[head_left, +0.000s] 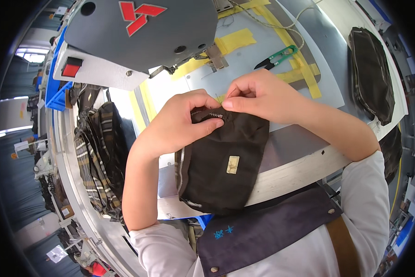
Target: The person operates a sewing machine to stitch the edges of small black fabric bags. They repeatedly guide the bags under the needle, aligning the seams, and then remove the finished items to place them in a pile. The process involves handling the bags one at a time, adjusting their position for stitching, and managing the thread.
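My grey sewing machine (pixel 138 32) stands on a pale worktable (pixel 290 171) striped with yellow tape (pixel 304 69). Bright windows (pixel 30 55) lie far left. Blue bin (pixel 55 87) beside the machine.

A sewing workshop, probably a garment or bag factory: an industrial sewing machine (pixel 138 32) stands just beyond the grip on a taped desk (pixel 304 161), thread snips (pixel 277 57) nearby, and plaid fabric pieces (pixel 96 157) stacked left.

The left hand (pixel 182 122) covers the upper left corner of the dark pouch (pixel 219 171), hiding part of its zipper there. What the right hand (pixel 258 94) pinches at center frame is too small to tell. The sewing machine (pixel 138 32) is cut off by the top edge.
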{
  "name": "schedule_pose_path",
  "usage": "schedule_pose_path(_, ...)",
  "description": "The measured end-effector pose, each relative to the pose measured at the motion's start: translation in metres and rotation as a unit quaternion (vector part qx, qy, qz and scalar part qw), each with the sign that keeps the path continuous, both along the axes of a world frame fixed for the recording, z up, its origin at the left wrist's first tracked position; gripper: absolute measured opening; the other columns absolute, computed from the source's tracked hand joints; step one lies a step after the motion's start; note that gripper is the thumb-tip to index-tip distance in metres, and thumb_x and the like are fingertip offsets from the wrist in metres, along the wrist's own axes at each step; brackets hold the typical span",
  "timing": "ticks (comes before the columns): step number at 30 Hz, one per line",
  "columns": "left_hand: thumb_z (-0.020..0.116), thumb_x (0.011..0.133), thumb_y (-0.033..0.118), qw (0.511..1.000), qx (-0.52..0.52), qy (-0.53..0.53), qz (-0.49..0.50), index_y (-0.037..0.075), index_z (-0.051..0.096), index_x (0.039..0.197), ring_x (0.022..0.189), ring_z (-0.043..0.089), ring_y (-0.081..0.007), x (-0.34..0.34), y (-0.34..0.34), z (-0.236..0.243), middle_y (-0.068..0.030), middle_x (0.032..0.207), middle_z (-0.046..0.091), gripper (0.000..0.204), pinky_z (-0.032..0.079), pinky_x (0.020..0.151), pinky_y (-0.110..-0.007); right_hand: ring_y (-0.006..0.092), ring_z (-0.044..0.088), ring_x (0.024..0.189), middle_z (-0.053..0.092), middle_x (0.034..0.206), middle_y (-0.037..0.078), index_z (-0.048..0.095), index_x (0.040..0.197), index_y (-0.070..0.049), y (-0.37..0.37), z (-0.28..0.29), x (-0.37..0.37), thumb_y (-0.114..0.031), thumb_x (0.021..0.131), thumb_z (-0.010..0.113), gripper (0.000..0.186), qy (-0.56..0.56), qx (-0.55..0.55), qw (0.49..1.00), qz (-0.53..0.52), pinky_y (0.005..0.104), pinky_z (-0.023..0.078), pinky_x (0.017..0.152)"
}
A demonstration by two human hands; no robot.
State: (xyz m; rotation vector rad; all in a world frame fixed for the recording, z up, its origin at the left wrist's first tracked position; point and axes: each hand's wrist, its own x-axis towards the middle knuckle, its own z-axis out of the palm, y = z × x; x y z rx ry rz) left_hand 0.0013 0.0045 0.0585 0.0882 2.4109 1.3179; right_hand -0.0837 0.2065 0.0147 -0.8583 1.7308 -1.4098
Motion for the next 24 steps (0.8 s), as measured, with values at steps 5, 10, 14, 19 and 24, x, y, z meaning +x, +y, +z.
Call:
schedule_pose_path(5, 0.072, 0.076, 0.005, 0.999, -0.023, -0.001, -0.024, -0.002, 0.062, 0.094, 0.073, 0.047, -0.0071, -0.002, -0.002, 0.009, 0.0003, 0.082, 0.055, 0.021, 0.040, 0.066, -0.023, 0.0041, 0.052, 0.072, 0.062, 0.079, -0.002, 0.066, 0.093, 0.001, -0.001, 0.003, -0.001, -0.023, 0.092, 0.064, 0.024, -0.055, 0.021, 0.998, 0.000, 0.0219, 0.042, 0.065)
schedule_pose_path(10, 0.070, 0.077, 0.005, 0.999, -0.001, -0.003, -0.034, -0.002, 0.062, 0.095, 0.076, 0.048, -0.0076, -0.002, -0.005, 0.007, -0.0005, 0.084, 0.057, 0.021, 0.042, 0.069, -0.023, 0.0028, 0.049, 0.070, 0.059, 0.076, -0.004, 0.066, 0.092, 0.000, -0.001, 0.004, -0.001, -0.024, 0.092, 0.064, 0.024, -0.103, 0.026, 0.994, 0.000, 0.0211, 0.039, 0.062)
schedule_pose_path(14, 0.069, 0.081, 0.014, 0.999, 0.024, 0.015, -0.038, -0.002, 0.065, 0.098, 0.070, 0.053, -0.0110, 0.001, -0.010, 0.002, -0.0052, 0.076, 0.060, 0.024, 0.044, 0.065, -0.026, 0.0050, 0.046, 0.062, 0.054, 0.067, -0.004, 0.068, 0.089, -0.001, -0.002, 0.008, 0.003, -0.026, 0.091, 0.063, 0.026, -0.121, 0.008, 0.993, -0.005, 0.0232, 0.039, 0.058)
schedule_pose_path(19, 0.070, 0.082, 0.016, 0.997, 0.074, -0.011, -0.016, -0.002, 0.065, 0.096, 0.069, 0.053, -0.0108, 0.005, -0.010, -0.004, -0.0047, 0.075, 0.061, 0.023, 0.044, 0.064, -0.025, 0.0046, 0.044, 0.061, 0.053, 0.065, -0.005, 0.068, 0.086, -0.001, -0.002, 0.007, 0.007, -0.026, 0.092, 0.063, 0.026, -0.125, -0.004, 0.992, -0.010, 0.0235, 0.038, 0.057)
schedule_pose_path(24, 0.071, 0.082, 0.011, 0.992, 0.020, 0.108, 0.058, -0.001, 0.063, 0.092, 0.072, 0.052, -0.0105, 0.009, 0.003, 0.006, -0.0033, 0.079, 0.060, 0.018, 0.043, 0.067, -0.025, 0.0084, 0.056, 0.085, 0.063, 0.096, 0.002, 0.060, 0.113, -0.002, 0.010, 0.009, 0.009, -0.034, 0.090, 0.066, 0.040, -0.260, -0.090, 0.961, -0.042, 0.0251, 0.045, 0.077)
